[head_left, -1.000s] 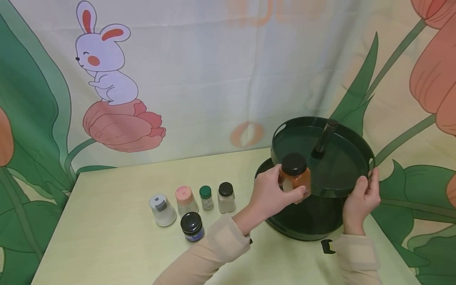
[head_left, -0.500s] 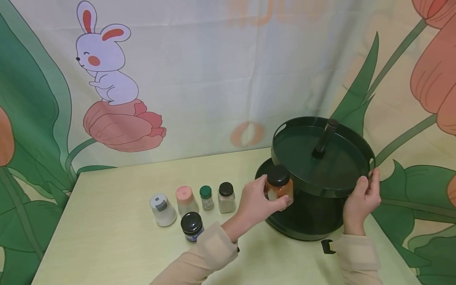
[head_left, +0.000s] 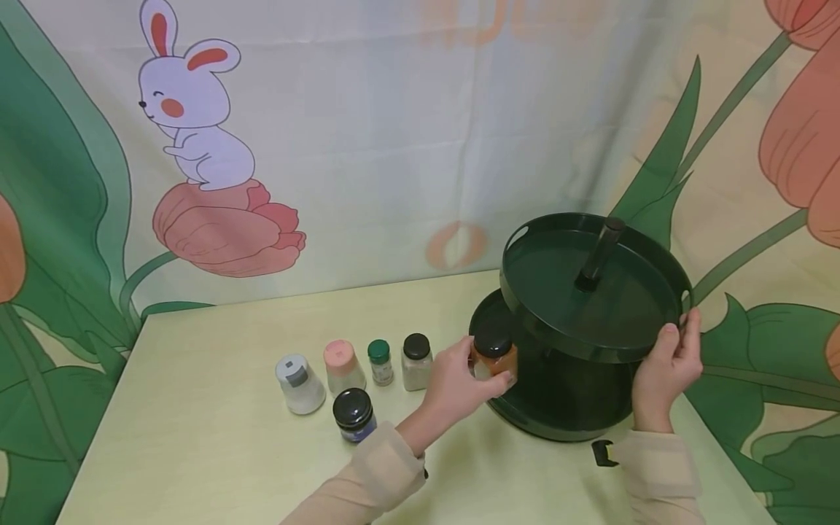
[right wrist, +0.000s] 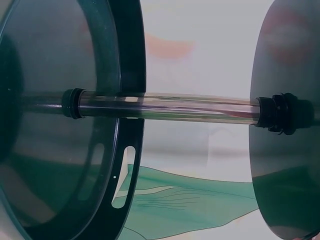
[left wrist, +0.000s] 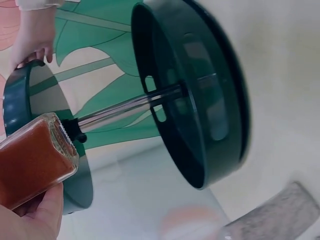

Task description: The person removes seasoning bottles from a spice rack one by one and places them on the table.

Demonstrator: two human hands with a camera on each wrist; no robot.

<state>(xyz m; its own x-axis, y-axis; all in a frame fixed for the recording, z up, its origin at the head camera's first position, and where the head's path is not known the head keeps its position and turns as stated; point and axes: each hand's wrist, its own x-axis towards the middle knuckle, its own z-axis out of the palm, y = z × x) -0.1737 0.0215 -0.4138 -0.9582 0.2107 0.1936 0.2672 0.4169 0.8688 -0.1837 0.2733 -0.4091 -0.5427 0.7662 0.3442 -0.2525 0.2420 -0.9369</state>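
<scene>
My left hand (head_left: pixel 456 383) holds a square glass jar (head_left: pixel 495 359) of orange-red powder with a black lid, fingers and thumb on its sides. In the head view this spice jar overlaps the left rim of the lower tray, below the upper tray's edge. The left wrist view shows the red powder through the glass. My right hand (head_left: pixel 668 372) grips the upper rim of a dark green two-tier tray (head_left: pixel 607 348) at its handle slot. A clear post (right wrist: pixel 170 107) joins the two tiers, and a dark knob (head_left: pixel 600 251) rises from the top one.
Left of the tray stand a black-lidded jar of pale grains (head_left: pixel 416 364), a small green-capped bottle (head_left: pixel 380 362), a pink-topped shaker (head_left: pixel 344 368), a grey-topped shaker (head_left: pixel 300 384) and a dark jar (head_left: pixel 354 415). A printed cloth (head_left: pixel 367 146) hangs behind the table (head_left: pixel 197 408).
My left hand has moved left and down with the spice jar, from before the upper tray to the lower tray's left rim. My right hand keeps its grip.
</scene>
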